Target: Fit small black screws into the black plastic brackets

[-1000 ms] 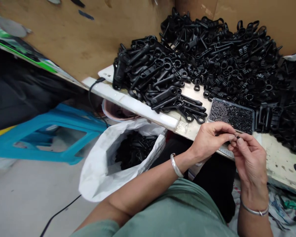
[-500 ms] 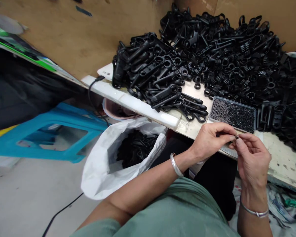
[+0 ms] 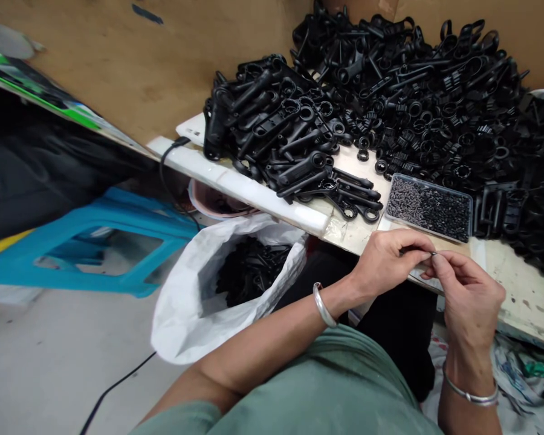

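My left hand point(image 3: 385, 261) is closed in a pinch just beyond the table's front edge, its thumb and forefinger on a tiny dark piece point(image 3: 433, 254). Thumb and forefinger of my right hand point(image 3: 469, 290) pinch the same piece from the other side, and the fingertips of both hands nearly meet. The piece is too small to make out. Directly behind my hands lies a clear tray point(image 3: 428, 207) of small parts, greyish on its left side and black on its right.
Black plastic handles point(image 3: 294, 139) and rings point(image 3: 426, 121) are heaped across the table point(image 3: 517, 284). A white strip point(image 3: 236, 181) edges its left side. Below stand a white sack point(image 3: 176, 314) holding black parts, a pink tub point(image 3: 199, 202) and a blue stool point(image 3: 86, 217).
My right hand has turned slightly and shifted a little right, its fingers more closed. My left hand has barely moved. The small piece shows less between the fingertips.
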The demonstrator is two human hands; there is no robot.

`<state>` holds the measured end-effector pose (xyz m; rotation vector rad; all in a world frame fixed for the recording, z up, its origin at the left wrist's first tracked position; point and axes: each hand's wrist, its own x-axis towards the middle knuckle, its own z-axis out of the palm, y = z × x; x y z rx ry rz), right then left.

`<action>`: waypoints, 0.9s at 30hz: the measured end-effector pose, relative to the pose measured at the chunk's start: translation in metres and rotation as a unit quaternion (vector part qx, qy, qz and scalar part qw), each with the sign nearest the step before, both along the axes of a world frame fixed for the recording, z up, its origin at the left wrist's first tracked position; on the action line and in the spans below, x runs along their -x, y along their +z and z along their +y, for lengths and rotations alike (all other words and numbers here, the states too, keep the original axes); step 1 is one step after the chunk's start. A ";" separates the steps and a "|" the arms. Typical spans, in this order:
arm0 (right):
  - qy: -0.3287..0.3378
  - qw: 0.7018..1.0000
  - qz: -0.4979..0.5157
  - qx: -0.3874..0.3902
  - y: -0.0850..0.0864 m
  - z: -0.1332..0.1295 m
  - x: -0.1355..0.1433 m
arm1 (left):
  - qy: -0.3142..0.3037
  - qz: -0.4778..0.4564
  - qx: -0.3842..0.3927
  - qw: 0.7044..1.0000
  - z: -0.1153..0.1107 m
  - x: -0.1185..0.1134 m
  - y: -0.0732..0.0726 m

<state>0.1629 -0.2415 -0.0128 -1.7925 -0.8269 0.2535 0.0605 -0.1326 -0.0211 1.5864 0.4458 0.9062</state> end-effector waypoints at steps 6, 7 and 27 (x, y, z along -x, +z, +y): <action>-0.014 0.986 -0.159 0.051 0.002 -0.005 0.006 | 0.025 0.005 -0.044 0.999 -0.005 0.003 -0.002; -0.015 0.979 -0.194 0.059 0.001 -0.006 0.006 | 0.024 0.009 -0.043 0.999 -0.005 0.003 -0.002; -0.077 0.961 -0.228 0.135 -0.011 -0.034 -0.025 | 0.046 0.182 -0.467 0.864 0.004 0.032 -0.011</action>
